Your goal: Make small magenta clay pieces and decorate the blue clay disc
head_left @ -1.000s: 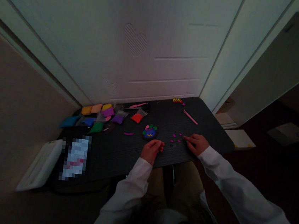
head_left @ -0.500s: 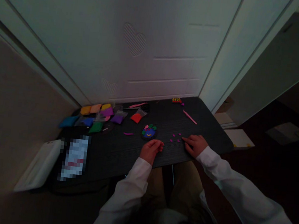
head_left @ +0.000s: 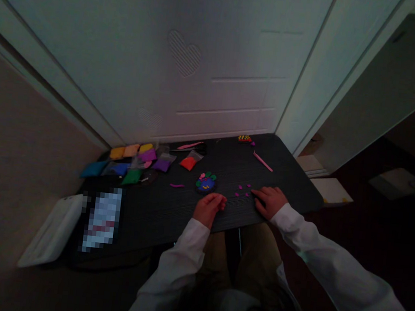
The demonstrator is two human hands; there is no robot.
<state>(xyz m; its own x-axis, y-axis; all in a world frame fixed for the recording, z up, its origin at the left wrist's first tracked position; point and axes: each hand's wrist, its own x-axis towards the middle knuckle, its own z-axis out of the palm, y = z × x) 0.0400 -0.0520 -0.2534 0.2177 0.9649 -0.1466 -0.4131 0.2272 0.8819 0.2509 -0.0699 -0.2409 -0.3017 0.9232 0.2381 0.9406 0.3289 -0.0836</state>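
My left hand (head_left: 209,209) is closed near the table's front edge, thumb and fingertips pressed together. Whether it holds a small piece I cannot make out. Just beyond it sits a round dark disc with blue, green, pink and yellow clay shapes (head_left: 205,182). Palm down on the tabletop, my right hand (head_left: 270,201) has its index finger stretched to the left, with the thumb apart below. Its fingertip is beside several small purple clay pieces (head_left: 240,186); whether it touches one is unclear. A thin purple clay strip (head_left: 176,186) lies left of the disc.
Bags of coloured clay (head_left: 131,176) crowd the dark table's (head_left: 149,213) back left, with a red clay bag (head_left: 190,162) nearer the middle. Pink tweezers (head_left: 263,161) and a red-yellow clay item (head_left: 244,139) lie back right. A white door (head_left: 232,94) stands behind.
The view has shifted very slightly. Both hands and the clay pieces hold practically the same places.
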